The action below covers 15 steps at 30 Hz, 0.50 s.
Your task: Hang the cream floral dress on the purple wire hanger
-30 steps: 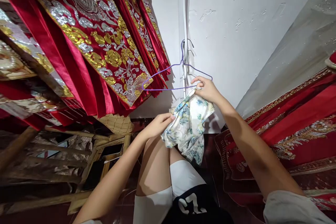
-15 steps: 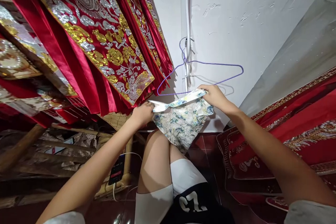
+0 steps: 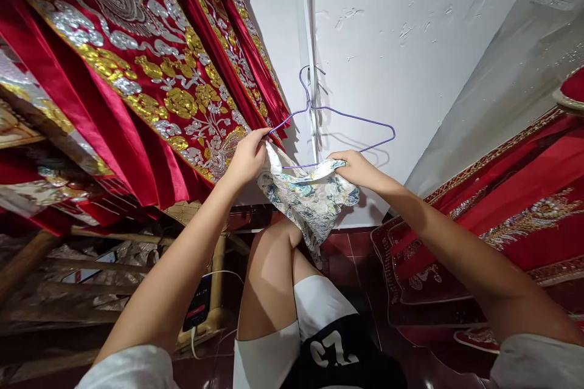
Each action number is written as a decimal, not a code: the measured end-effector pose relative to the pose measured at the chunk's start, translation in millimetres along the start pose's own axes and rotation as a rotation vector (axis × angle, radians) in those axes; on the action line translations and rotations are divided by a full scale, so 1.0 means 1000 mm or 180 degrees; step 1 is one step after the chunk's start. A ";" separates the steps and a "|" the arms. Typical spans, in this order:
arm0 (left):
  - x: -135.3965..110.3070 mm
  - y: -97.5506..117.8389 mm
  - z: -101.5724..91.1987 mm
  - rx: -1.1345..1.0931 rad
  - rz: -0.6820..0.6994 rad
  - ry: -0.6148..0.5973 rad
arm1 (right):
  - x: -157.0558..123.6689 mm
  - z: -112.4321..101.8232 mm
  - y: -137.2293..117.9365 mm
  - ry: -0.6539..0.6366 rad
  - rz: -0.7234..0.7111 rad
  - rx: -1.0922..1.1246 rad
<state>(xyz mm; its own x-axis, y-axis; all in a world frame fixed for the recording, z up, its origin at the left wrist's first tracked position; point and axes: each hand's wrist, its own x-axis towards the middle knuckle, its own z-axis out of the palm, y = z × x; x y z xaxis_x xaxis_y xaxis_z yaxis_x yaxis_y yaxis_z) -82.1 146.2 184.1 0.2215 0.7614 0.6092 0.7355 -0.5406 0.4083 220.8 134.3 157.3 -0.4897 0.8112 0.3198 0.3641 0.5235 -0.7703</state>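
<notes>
Centrally, a seated person's two bare hands hold a small floral garment [image 3: 310, 203] up in front of the knees. The left hand [image 3: 246, 159] pinches the garment's upper edge, close to the left end of a thin purple wire hanger [image 3: 353, 115]. The right hand [image 3: 354, 168] grips the opposite upper corner between thumb and fingers, so the top edge sags a little between the hands and the rest gathers to a point below.

The hanger hangs by its hook at a pale vertical strip [image 3: 306, 18] against a white wall [image 3: 392, 55]. Its left corner is hidden among fingers and cloth; whether it passes inside the garment, I cannot tell. Its right corner is bare, beyond the right hand.

The work looks partway along: the garment's left side is up at the wire, while the right side is not yet on it.

Farther out, red cloth with gold and silver sequins [image 3: 180, 100] fills the upper left, more red embroidered fabric [image 3: 524, 206] lies to the right, and a phone [image 3: 198, 304] with a white cable rests at lower left.
</notes>
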 end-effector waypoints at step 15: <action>0.019 -0.006 -0.007 0.0569 0.0234 -0.0277 | 0.001 -0.090 0.041 0.2259 0.0236 -0.0893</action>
<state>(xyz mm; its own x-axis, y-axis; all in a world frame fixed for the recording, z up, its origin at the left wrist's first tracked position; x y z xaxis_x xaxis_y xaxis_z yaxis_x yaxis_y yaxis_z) -87.4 161.2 198.0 0.3274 0.7545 0.5688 0.8155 -0.5296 0.2332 306.6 180.5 175.4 0.1356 0.7701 0.6234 0.6099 0.4309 -0.6651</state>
